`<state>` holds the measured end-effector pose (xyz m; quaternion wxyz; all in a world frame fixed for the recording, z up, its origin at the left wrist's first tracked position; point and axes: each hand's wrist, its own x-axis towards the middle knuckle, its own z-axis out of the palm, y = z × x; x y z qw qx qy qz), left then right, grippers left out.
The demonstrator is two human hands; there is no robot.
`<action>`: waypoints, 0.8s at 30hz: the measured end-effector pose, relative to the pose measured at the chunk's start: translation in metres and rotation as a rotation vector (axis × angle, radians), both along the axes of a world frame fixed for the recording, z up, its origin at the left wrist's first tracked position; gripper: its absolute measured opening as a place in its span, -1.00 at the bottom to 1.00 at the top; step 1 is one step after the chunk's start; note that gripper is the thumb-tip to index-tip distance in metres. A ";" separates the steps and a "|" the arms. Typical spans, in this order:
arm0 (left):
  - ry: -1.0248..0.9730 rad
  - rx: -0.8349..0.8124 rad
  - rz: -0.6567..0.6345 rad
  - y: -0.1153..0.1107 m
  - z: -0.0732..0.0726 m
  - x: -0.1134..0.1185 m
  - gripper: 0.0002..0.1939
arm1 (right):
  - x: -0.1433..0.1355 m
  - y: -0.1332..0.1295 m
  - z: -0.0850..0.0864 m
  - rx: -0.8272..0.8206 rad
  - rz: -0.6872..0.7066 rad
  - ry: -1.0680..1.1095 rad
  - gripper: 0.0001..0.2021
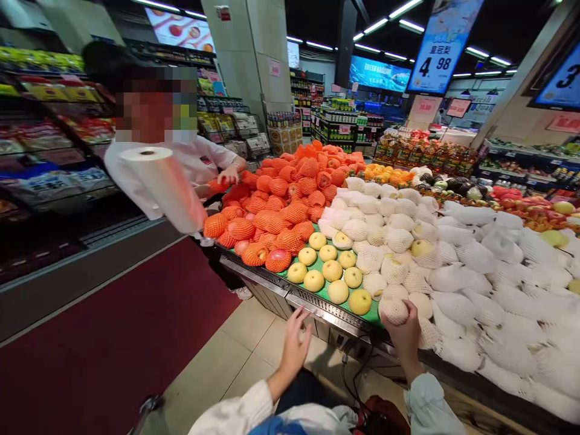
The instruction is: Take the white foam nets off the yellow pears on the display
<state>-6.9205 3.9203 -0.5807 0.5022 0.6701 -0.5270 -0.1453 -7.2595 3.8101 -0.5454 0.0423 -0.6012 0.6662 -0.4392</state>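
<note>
My right hand [405, 334] grips a pear wrapped in white foam net [393, 310] at the front edge of the fruit stand [317, 303]. My left hand [295, 341] hovers open just below the stand's metal rim, holding nothing. Bare yellow pears [331, 270] lie on green matting right behind my hands. Net-wrapped white pears [453, 266] fill the stand to the right. Fruit in orange nets [281, 211] is heaped at the left end.
Another person in a white top [190, 163] stands at the stand's left end, one hand on the orange-netted fruit. A roll of plastic bags [165, 188] stands beside them. Shelves line the left aisle, with a dark red floor strip [113, 344].
</note>
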 end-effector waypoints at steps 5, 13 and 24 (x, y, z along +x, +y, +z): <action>0.232 -0.012 -0.519 -0.092 0.069 -0.125 -0.60 | 0.008 0.003 0.029 -0.059 0.121 -0.535 -0.28; 1.095 0.214 -0.738 -0.111 0.102 -0.214 -0.07 | 0.011 0.023 0.057 -0.029 0.372 -0.697 -0.28; 1.311 0.227 -0.503 -0.122 0.099 -0.209 0.00 | 0.042 0.011 0.043 0.111 0.007 -0.901 -0.45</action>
